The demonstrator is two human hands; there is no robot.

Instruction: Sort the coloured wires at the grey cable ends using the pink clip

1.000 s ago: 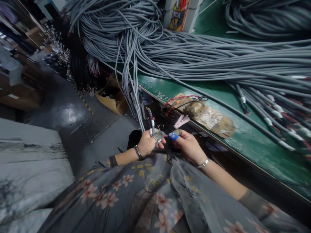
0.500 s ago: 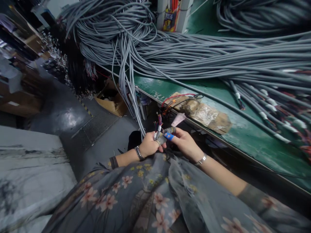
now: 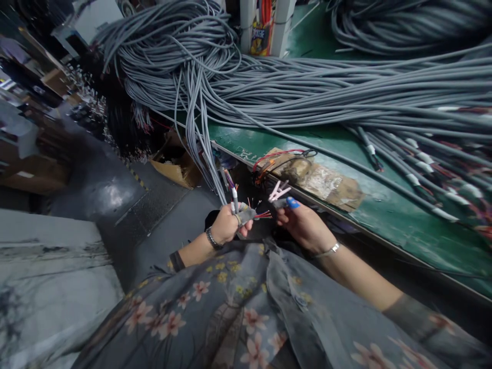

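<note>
My left hand is closed round the ends of grey cables. Near its thumb, a cable end with a white band points up, its thin coloured wires bare. A grey wrap sits over its fingers, and thin red and dark wires stick out toward my right hand. My right hand, blue tape on its thumb, pinches a small dark grey piece with pale pink strips fanning from its end; its kind is unclear. A gap separates the hands.
Long grey cables cover much of the green bench. A taped cardboard piece lies near the bench edge. White-banded cable ends spread at right. An open carton stands on the floor below.
My hands have moved apart, the left one leftward and the right one rightward with the grey piece. Red and dark wires now show between them, and the pink strips are fanned out.
</note>
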